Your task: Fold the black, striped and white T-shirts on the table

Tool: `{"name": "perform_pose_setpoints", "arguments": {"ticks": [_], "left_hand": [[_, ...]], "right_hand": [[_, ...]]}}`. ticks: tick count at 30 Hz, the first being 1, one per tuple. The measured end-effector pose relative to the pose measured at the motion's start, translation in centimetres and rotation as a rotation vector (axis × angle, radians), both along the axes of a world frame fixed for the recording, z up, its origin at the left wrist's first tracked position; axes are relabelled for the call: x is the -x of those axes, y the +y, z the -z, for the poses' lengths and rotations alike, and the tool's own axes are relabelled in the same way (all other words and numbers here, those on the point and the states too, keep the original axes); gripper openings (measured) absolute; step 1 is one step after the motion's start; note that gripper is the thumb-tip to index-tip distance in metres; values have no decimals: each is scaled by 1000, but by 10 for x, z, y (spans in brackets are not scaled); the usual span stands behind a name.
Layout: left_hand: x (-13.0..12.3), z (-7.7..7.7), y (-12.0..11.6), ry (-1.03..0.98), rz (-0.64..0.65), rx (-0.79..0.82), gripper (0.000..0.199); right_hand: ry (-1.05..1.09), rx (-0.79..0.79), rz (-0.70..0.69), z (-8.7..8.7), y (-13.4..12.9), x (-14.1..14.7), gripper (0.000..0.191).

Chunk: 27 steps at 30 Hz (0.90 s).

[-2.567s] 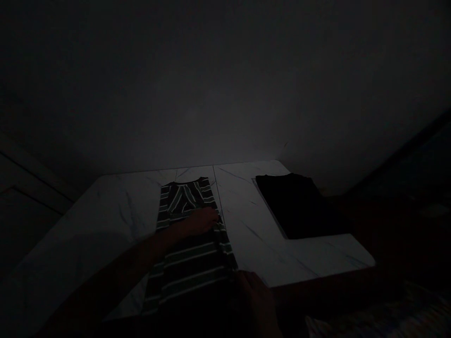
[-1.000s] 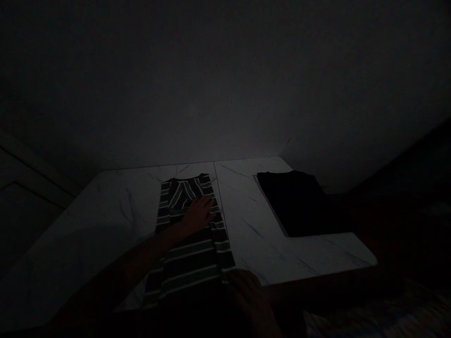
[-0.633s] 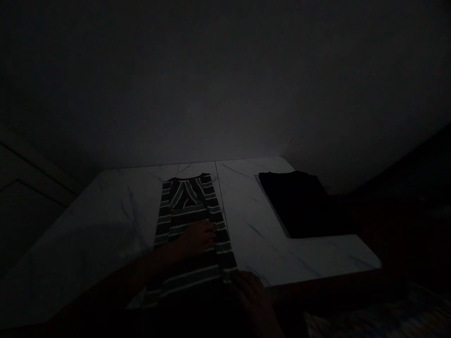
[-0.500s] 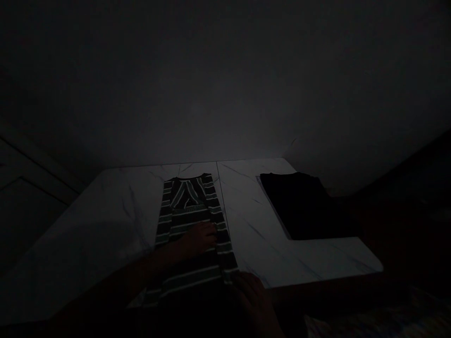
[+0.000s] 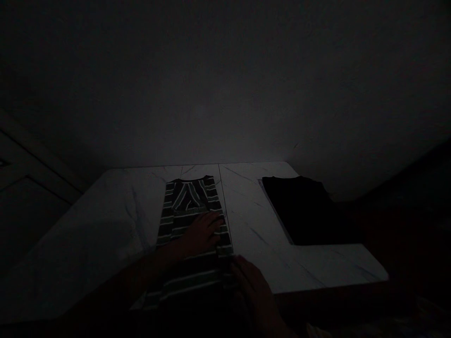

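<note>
A striped garment (image 5: pixel 190 277), dark with green and pale bands, lies folded lengthwise on the white table, its neckline toward the wall. My left hand (image 5: pixel 202 232) rests flat on its middle, fingers spread toward the right fold. At the garment's lower right edge is my right hand (image 5: pixel 252 281), its fingers stretched out and touching the cloth. The picture is very dark, and the garment's near end fades into shadow.
The marble-patterned table (image 5: pixel 250 211) has a seam running beside the garment. A folded black garment (image 5: pixel 306 211) lies on its right part. Behind stands a plain wall (image 5: pixel 211 94); a panelled surface (image 5: pixel 31 169) is at the left.
My left hand has moved slightly up and right over the striped garment, its fingers more spread. My right hand has shifted up along the right edge. The view has moved slightly.
</note>
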State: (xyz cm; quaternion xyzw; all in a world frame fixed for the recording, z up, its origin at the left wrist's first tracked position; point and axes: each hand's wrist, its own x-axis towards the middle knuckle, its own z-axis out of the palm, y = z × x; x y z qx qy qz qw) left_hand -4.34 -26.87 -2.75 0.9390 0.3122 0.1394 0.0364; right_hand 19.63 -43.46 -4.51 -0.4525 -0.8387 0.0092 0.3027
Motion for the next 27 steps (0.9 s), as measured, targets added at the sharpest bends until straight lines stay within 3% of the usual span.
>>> {"name": "perform_pose_setpoints", "arguments": {"ticks": [3, 6, 10, 13, 14, 16, 17, 19, 24, 27], "left_hand": [[-2, 0, 0, 125, -40, 44, 58], [14, -9, -14, 168, -58, 64, 63], [75, -14, -67, 169, -102, 37, 77], [127, 3, -123, 179, -149, -13, 97], [141, 13, -141, 173, -187, -60, 96], [159, 32, -167, 193, -218, -186, 69], [164, 41, -176, 204, -222, -251, 58], [167, 52, -184, 221, -231, -340, 53], [163, 51, -180, 157, -218, -403, 51], [165, 49, -186, 54, -201, -360, 50]], "right_hand": [[-159, 99, -79, 0, 18, 2, 80], [-286, 87, -196, 4, 26, 0, 97], [-357, -41, -219, 6, 23, -8, 75], [-370, -191, -250, 8, 22, -11, 59], [-372, -222, -267, 9, 22, -11, 56], [-371, -236, -290, 11, 22, -11, 54], [-366, -219, -300, 12, 22, -11, 54], [-350, -174, -322, 12, 22, -11, 54], [-342, -228, -354, 9, 28, -12, 50], [-274, -231, -412, 16, 26, -15, 49]]}}
